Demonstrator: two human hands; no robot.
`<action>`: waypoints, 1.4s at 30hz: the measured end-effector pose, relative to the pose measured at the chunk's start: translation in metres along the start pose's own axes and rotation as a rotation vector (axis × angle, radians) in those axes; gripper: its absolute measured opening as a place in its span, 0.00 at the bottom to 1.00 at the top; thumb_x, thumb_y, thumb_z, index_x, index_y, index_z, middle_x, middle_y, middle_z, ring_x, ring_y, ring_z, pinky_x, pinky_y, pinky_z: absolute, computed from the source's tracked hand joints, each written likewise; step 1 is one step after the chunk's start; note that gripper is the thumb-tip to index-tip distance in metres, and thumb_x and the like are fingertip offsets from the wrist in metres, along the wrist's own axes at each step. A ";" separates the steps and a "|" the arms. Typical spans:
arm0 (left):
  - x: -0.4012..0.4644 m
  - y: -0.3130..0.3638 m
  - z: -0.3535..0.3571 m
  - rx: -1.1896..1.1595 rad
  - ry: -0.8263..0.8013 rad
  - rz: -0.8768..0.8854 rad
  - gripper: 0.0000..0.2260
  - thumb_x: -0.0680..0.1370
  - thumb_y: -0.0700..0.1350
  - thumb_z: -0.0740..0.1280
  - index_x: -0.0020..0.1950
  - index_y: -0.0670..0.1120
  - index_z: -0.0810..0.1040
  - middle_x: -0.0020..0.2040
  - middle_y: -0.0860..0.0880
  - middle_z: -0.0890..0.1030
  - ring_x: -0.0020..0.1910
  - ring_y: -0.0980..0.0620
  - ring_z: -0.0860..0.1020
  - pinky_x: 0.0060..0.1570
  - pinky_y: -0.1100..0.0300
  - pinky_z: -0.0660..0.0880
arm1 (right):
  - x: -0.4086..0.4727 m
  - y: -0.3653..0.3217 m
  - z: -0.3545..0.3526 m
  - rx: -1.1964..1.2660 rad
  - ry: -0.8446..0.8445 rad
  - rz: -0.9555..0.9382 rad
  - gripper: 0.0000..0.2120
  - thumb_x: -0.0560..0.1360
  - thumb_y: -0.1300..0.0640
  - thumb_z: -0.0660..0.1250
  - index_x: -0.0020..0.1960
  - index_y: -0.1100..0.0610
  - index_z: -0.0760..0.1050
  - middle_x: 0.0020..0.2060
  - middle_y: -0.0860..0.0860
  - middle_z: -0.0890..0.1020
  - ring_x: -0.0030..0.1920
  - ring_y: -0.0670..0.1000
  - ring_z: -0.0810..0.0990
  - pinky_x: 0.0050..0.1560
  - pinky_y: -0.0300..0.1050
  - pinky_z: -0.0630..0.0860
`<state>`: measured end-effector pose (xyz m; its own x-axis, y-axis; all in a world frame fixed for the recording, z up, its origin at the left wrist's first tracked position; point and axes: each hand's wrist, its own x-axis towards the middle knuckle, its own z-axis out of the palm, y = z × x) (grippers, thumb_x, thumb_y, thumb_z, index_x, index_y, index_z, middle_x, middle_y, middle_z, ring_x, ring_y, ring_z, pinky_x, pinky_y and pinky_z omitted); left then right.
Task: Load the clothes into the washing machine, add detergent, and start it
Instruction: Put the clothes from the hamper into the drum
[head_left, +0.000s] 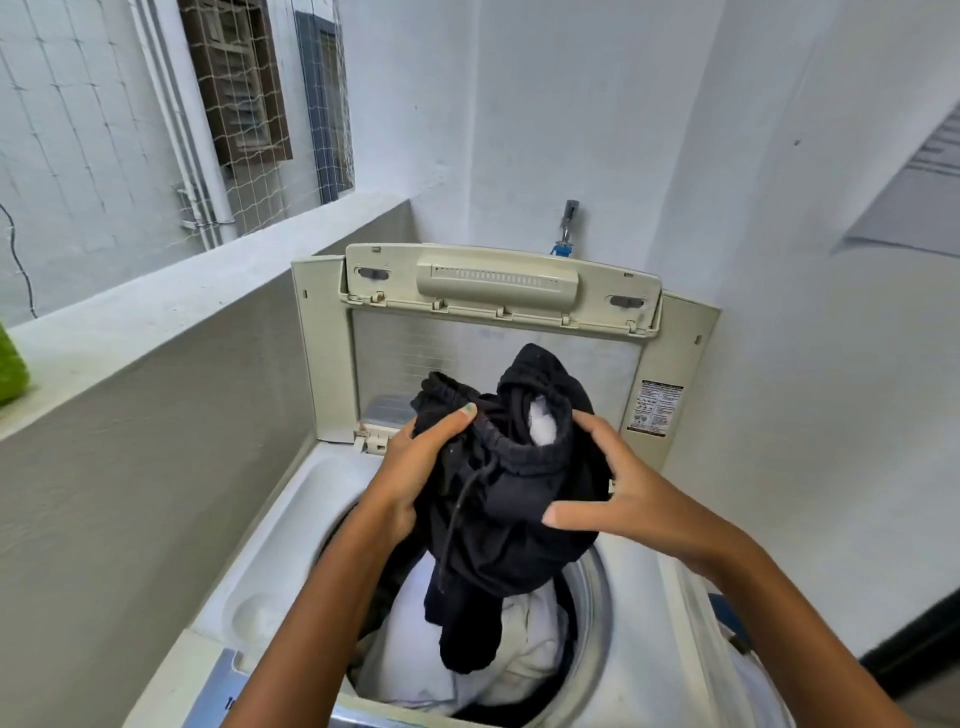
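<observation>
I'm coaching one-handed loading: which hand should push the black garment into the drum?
Probably the left hand: it grips the black garment bunched at its waistband, above the drum.

Place: a home's wash corner, on a walled balcony.
Machine: top-loading washing machine (519, 322), lid up, near centre.
Water: tap (569, 221) on the far wall.
Left: low parapet (208, 291), netting (104, 130), neighbouring shuttered window (236, 78).

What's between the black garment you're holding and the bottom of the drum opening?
Head view: white clothes already in the drum lie under the black garment, which both hands hold.
</observation>
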<state>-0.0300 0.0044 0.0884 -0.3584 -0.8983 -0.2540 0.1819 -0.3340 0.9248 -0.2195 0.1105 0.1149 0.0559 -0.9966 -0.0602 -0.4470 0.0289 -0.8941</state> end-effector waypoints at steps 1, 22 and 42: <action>-0.002 0.001 0.000 -0.010 -0.038 -0.022 0.17 0.72 0.52 0.72 0.59 0.46 0.80 0.51 0.47 0.85 0.50 0.47 0.84 0.48 0.56 0.78 | 0.005 0.002 0.003 -0.084 0.039 -0.010 0.33 0.65 0.46 0.75 0.63 0.30 0.61 0.66 0.38 0.67 0.66 0.40 0.68 0.67 0.47 0.69; -0.012 -0.018 -0.021 0.477 -0.162 -0.057 0.31 0.73 0.60 0.65 0.73 0.54 0.61 0.64 0.58 0.72 0.54 0.62 0.74 0.40 0.71 0.67 | 0.052 -0.084 -0.022 0.330 0.627 -0.189 0.13 0.80 0.59 0.55 0.45 0.50 0.77 0.43 0.44 0.82 0.47 0.45 0.80 0.51 0.40 0.77; 0.013 0.040 -0.057 0.183 0.492 0.454 0.20 0.80 0.41 0.63 0.71 0.39 0.68 0.70 0.44 0.71 0.68 0.48 0.70 0.63 0.58 0.66 | 0.028 -0.096 -0.046 -0.341 0.512 -0.377 0.07 0.77 0.60 0.64 0.47 0.63 0.78 0.44 0.55 0.78 0.47 0.50 0.75 0.47 0.41 0.69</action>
<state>0.0244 -0.0365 0.1058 0.1816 -0.9772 0.1102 0.0429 0.1198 0.9919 -0.2161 0.0763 0.2198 -0.1267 -0.8473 0.5158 -0.7382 -0.2668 -0.6195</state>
